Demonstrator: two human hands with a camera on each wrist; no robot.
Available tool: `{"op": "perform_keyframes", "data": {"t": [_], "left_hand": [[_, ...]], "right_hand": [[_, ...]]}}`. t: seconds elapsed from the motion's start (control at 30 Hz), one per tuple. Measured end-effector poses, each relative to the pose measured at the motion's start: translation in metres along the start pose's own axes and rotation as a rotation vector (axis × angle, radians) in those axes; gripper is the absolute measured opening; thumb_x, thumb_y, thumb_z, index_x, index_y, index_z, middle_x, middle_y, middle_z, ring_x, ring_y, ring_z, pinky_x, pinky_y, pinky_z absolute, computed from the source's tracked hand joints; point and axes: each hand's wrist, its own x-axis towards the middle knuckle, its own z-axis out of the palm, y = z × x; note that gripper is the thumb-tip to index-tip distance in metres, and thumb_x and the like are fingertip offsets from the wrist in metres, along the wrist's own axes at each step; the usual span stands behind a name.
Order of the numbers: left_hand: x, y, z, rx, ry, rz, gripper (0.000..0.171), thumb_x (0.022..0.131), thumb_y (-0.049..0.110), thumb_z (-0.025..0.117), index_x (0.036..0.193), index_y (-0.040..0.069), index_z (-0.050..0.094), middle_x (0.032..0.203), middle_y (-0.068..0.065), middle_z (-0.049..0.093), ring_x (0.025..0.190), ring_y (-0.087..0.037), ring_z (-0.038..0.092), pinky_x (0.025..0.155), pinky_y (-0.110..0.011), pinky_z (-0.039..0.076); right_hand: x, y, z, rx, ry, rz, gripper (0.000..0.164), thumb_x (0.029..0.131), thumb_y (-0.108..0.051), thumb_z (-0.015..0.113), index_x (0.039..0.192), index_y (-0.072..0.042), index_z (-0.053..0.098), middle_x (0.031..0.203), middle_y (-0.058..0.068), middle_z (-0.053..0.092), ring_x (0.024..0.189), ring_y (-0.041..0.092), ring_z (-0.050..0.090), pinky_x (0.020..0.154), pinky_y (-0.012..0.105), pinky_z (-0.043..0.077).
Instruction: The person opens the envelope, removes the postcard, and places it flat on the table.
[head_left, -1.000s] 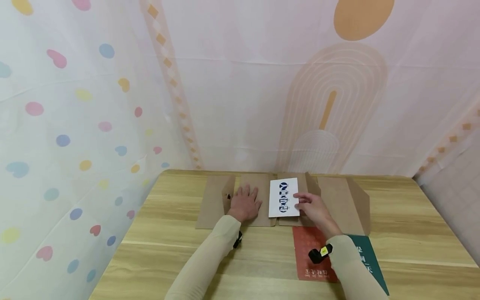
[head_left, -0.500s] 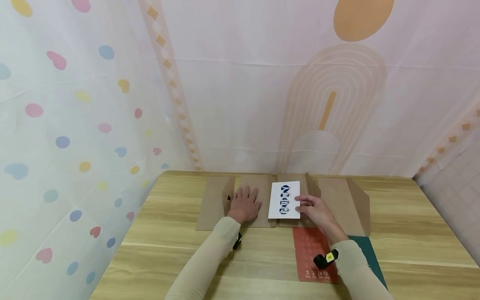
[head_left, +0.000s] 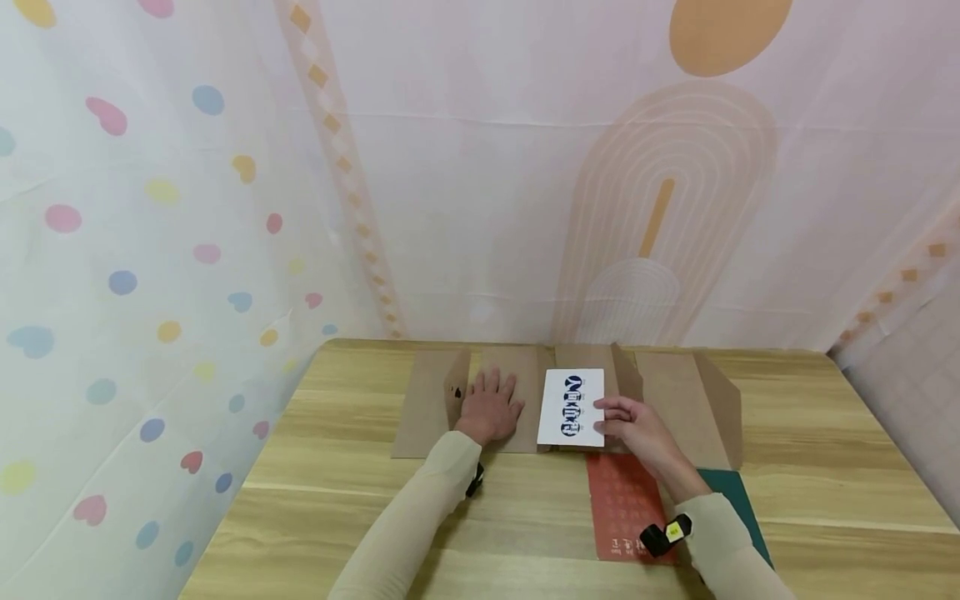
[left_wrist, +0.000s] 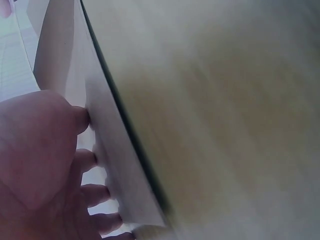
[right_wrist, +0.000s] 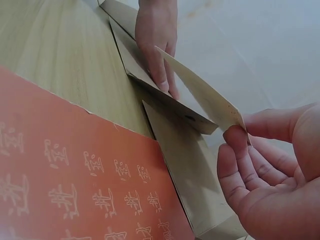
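Palm down, my left hand [head_left: 487,412] rests with spread fingers on the second brown kraft envelope [head_left: 533,429] from the left. In the left wrist view its fingertips touch that envelope [left_wrist: 117,155]. My right hand [head_left: 630,429] pinches the right edge of a white card [head_left: 558,408] with dark blue lettering. The card partly covers the second and third envelopes. From the right wrist view, the card [right_wrist: 202,95] is tilted and raised above the envelopes, between the thumb and fingers of my right hand [right_wrist: 280,170].
Further kraft envelopes with open flaps lie in the row: one at the far left [head_left: 418,417], a third [head_left: 585,357] and one at the right [head_left: 678,400]. A red paper [head_left: 626,504] and a dark green one [head_left: 738,500] lie in front on the wooden table [head_left: 322,467].
My right hand has drawn the white card slightly towards me and to the right. My left hand has stayed on the envelope.
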Motion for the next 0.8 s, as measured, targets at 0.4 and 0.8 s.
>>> {"op": "perform_keyframes", "data": {"t": [0.4, 0.8], "left_hand": [[-0.002, 0.0, 0.002, 0.001, -0.006, -0.002, 0.058, 0.107, 0.043, 0.032, 0.159, 0.017, 0.026, 0.164, -0.013, 0.02, 0.15, -0.038, 0.018, 0.119, -0.049, 0.024], [-0.003, 0.002, 0.002, 0.029, -0.003, -0.007, 0.058, 0.107, 0.044, 0.032, 0.158, 0.017, 0.026, 0.164, -0.013, 0.02, 0.15, -0.037, 0.019, 0.119, -0.049, 0.025]], "right_hand": [[-0.012, -0.001, -0.001, 0.037, -0.066, -0.028, 0.048, 0.089, -0.001, 0.068, 0.134, 0.001, 0.054, 0.096, 0.008, 0.064, 0.087, 0.017, 0.061, 0.077, 0.026, 0.052], [-0.027, 0.004, -0.001, 0.078, -0.156, -0.035, 0.051, 0.091, -0.001, 0.065, 0.138, 0.004, 0.046, 0.107, 0.016, 0.062, 0.091, 0.019, 0.063, 0.079, 0.026, 0.053]]}}
